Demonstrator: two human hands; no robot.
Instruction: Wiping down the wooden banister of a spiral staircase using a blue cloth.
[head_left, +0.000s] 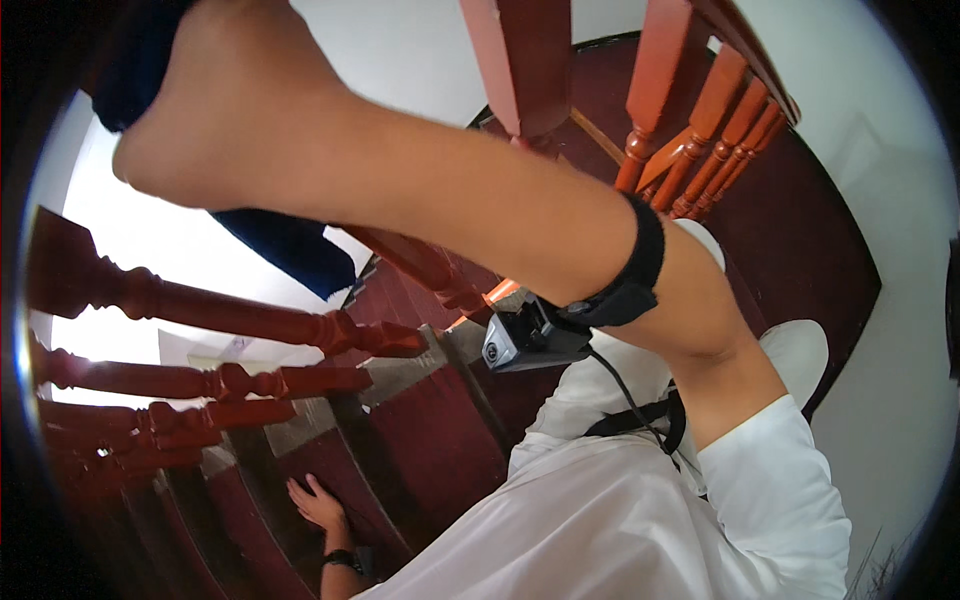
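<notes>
My right hand (232, 97), large at the upper left, is closed around a dark navy cloth (296, 251). Parts of the cloth show above the fist and hang below it; the fingers themselves are mostly hidden. Near the lower left, my left hand (318, 502) has its fingers spread over a dark red stair tread (289, 469) and holds nothing. Whether its palm touches the tread, I cannot tell. Turned wooden balusters (247, 326) stand beyond both hands on the left.
A black strap (646, 255) fixes a small camera (529, 337) with a cable to my right forearm. A thick red newel post (536, 67) rises behind the arm. More balusters (701, 127) line the upper right, beside a white wall (892, 225). Several steps descend leftward.
</notes>
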